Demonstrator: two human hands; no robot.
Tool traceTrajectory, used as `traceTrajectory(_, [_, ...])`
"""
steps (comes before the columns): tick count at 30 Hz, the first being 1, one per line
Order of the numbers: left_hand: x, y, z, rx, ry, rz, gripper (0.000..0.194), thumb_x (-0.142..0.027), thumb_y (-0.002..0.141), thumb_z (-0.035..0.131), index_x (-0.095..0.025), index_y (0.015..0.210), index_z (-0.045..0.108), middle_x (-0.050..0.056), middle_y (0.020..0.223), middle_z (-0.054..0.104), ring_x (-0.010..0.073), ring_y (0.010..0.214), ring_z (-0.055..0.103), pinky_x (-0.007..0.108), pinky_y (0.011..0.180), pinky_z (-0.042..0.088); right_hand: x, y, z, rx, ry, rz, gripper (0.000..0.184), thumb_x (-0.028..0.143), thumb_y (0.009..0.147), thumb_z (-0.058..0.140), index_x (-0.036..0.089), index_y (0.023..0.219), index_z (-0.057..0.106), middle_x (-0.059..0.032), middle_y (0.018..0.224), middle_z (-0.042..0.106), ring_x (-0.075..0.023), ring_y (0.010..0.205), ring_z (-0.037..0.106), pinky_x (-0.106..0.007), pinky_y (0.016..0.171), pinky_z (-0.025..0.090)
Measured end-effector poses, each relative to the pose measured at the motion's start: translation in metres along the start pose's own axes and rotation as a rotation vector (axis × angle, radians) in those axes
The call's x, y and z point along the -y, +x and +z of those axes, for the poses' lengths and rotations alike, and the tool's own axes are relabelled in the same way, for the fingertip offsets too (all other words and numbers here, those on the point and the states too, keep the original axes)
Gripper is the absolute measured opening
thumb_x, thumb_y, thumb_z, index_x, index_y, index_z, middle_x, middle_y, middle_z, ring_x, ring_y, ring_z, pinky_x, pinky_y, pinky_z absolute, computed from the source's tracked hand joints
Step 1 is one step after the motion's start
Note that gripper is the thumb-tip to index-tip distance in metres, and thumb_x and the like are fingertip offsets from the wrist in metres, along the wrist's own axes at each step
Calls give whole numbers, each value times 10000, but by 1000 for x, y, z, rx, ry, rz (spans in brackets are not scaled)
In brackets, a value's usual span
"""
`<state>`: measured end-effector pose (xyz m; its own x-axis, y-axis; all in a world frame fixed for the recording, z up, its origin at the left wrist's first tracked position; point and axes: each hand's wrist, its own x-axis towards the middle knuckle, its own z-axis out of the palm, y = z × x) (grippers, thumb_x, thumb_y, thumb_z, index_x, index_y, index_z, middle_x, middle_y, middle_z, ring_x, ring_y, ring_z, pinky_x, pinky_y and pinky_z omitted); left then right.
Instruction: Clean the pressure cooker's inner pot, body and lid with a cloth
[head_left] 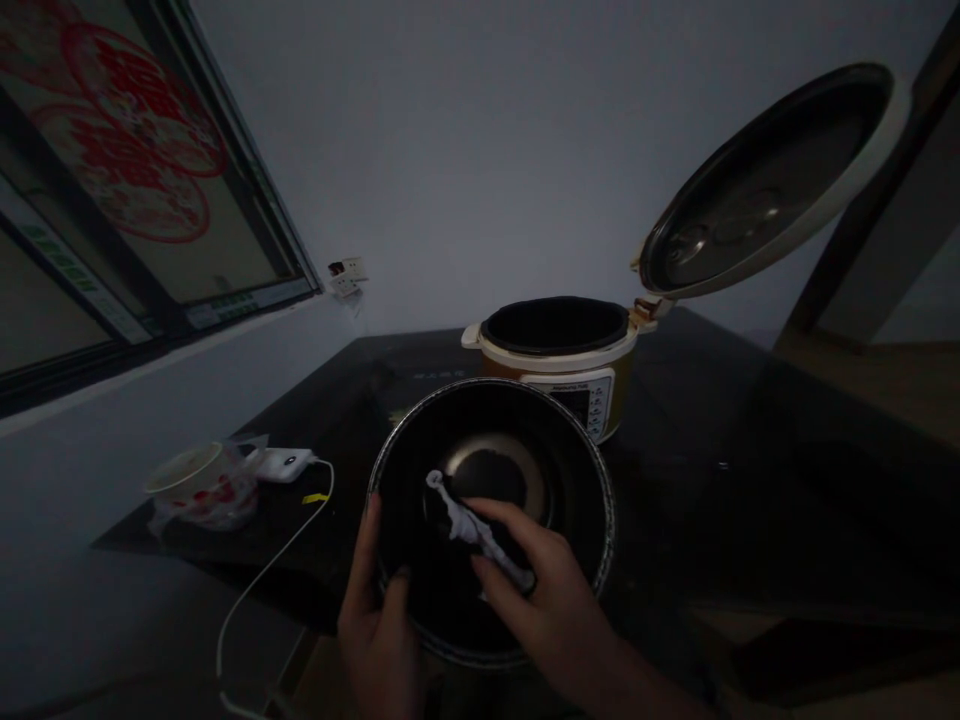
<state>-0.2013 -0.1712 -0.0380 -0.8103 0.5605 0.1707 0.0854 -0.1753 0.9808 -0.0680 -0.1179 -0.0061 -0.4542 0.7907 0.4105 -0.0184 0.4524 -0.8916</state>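
A round black inner pot (480,400) with a silvery rim is tilted so that its inside faces me. My left hand (379,610) grips it at the lower left edge, the thumb inside the rim. Inside the pot, my right hand (540,590) pinches a crumpled, cloth-like white and dark piece (469,525) between thumb and fingers. Its far end lies against or close to the pot's inner wall; I cannot tell which. Just behind stands an electric pressure cooker (619,405) with a button panel, its lid (780,190) raised on the right-hand hinge.
On the dark table (720,400), at the left corner, are a paper tub (202,485) in clear plastic and a white charger (285,463) with a trailing cable (274,565). Wall sockets (346,275) sit beside the window (142,180). The room is dim.
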Motion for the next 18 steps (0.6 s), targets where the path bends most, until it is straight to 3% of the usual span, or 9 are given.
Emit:
traceTrajectory(7, [8,26,1,77,-229,-62,584,-194,735,656,-332,1299,591,-7,1408,555,268,1350,439,444,1150,298,6,32,-1,-21,6,-158,389,116,810,542,189,1186,610,-52,1141,696,-176,1073,635,-295,939,477])
traceTrajectory(18, [9,41,6,90,-305,-146,624,-188,705,695,-275,1312,583,41,1423,539,272,1349,440,451,1162,272,2,58,-2,18,115,-81,430,132,779,563,189,1203,598,-35,1101,701,-195,1081,626,-322,930,464])
